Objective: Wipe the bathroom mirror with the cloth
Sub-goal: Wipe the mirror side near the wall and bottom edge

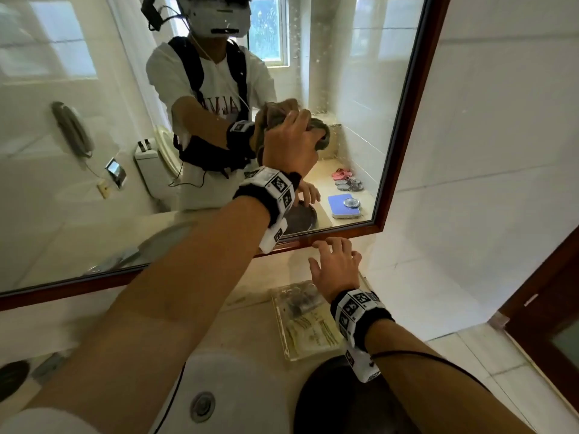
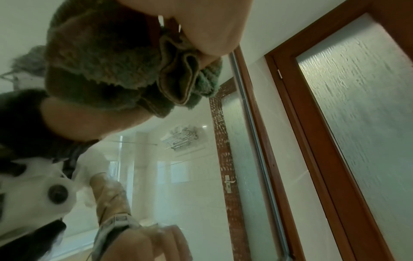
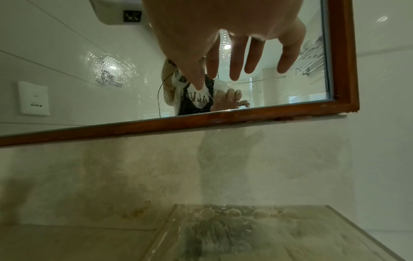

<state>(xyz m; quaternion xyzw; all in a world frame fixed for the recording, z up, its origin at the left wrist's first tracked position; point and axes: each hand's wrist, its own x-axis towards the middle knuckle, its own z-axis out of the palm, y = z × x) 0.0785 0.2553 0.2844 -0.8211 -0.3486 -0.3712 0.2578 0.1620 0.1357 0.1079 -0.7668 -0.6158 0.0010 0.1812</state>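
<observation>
- Left hand point(image 1: 289, 142): raised to the glass, fingers curled round a bunched grey-green terry cloth point(image 1: 321, 133), which it presses against the mirror; in the left wrist view the cloth point(image 2: 107, 58) bulges out below the palm, its folded hem showing.
- Wall mirror with a red-brown wooden frame point(image 1: 404, 126): the cloth sits on its right half, well above the lower frame rail; water droplets speckle the glass to the right of the cloth.
- Right hand point(image 1: 336, 267): released, fingers spread and relaxed, holding nothing, hovering just below the mirror's lower rail; in the right wrist view the fingers point(image 3: 236, 60) hang loose in front of the glass.
- Clear rectangular plastic tray point(image 1: 308, 327): lies on the beige stone counter point(image 1: 247, 324) beneath the right hand; its contents are too blurred to tell.
- White basin with a metal drain point(image 1: 203, 405): at the bottom edge, under the left forearm.
- Brown-framed door with frosted glass point(image 2: 357, 123): to the right of the mirror.
</observation>
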